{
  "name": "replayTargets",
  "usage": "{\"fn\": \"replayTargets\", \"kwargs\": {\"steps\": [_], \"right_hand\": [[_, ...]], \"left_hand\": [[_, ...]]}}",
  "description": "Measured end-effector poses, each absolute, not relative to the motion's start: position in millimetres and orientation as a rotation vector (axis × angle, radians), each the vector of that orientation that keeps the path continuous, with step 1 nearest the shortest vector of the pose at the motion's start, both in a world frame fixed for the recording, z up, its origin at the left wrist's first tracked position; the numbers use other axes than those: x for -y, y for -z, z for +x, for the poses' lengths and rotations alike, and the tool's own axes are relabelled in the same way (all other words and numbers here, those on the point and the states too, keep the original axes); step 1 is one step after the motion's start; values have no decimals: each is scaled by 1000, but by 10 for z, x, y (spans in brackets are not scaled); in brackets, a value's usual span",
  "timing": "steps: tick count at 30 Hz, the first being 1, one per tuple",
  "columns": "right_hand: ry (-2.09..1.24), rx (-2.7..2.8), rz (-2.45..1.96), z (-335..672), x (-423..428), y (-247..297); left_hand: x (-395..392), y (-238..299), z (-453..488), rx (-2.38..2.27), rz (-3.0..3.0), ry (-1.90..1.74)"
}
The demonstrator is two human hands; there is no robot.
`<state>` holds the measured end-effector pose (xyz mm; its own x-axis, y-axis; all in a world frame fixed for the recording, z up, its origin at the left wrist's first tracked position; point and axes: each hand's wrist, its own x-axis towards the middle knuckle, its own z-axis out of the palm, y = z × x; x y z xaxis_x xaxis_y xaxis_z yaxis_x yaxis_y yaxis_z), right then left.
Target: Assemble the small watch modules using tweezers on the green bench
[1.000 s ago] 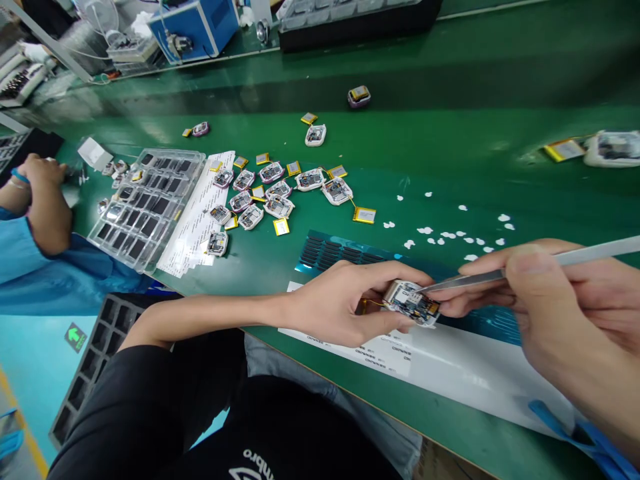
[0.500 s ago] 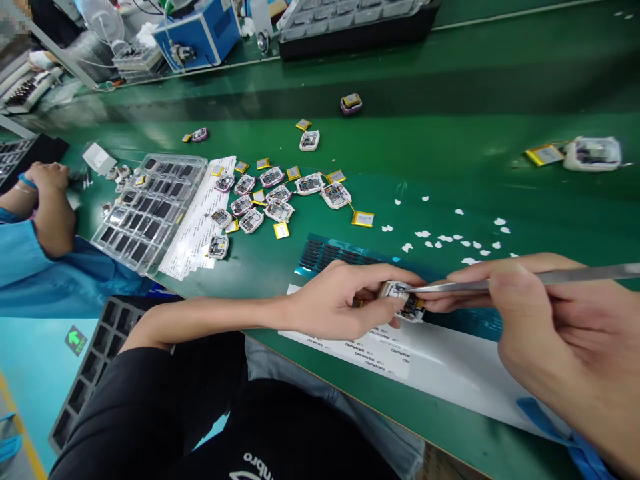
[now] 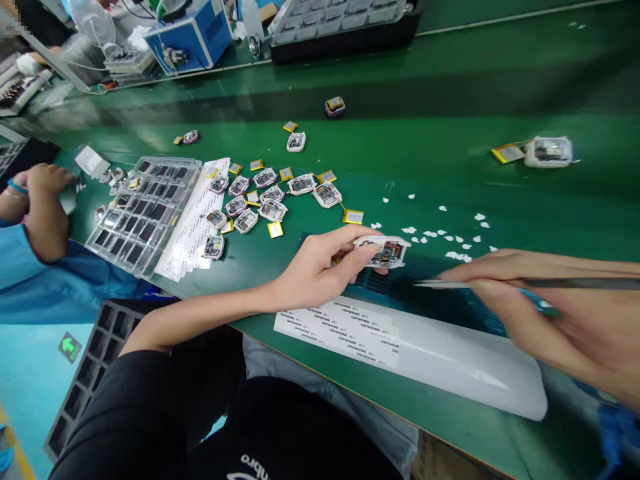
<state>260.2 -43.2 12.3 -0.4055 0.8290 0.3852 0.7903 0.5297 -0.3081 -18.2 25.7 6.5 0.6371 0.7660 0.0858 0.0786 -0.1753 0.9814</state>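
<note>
My left hand (image 3: 320,270) is closed on a small white device case (image 3: 384,251) with its circuit board showing, held a little above the green bench. To the right, my right hand (image 3: 545,313) grips metal tweezers (image 3: 450,284) whose tip points left, below and right of the case and apart from it. A blue sheet of small dark pads (image 3: 400,283) lies under both hands. A white label strip (image 3: 410,347) lies nearer the bench edge.
Several open device cases with yellow batteries (image 3: 273,193) lie in a cluster left of centre, beside a clear tray (image 3: 143,213) of dark parts. White paper bits (image 3: 450,233) are scattered at the right. Another person's arm in a blue sleeve (image 3: 35,220) rests at the far left.
My left hand has lifted the case up and away from the tweezers. The tweezers' tip, which touched the board before, is now off it, and my right hand has dropped lower right.
</note>
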Motion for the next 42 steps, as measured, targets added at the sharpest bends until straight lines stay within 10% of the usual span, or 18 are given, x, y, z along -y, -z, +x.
{"fn": "replayTargets", "kwargs": {"steps": [11, 42], "right_hand": [[-33, 2422, -1024, 2499, 220, -272], [144, 2378, -1023, 2640, 313, -182]], "left_hand": [[-216, -73, -169, -527, 2538, -112], [-235, -40, -145, -290, 2899, -135]]}}
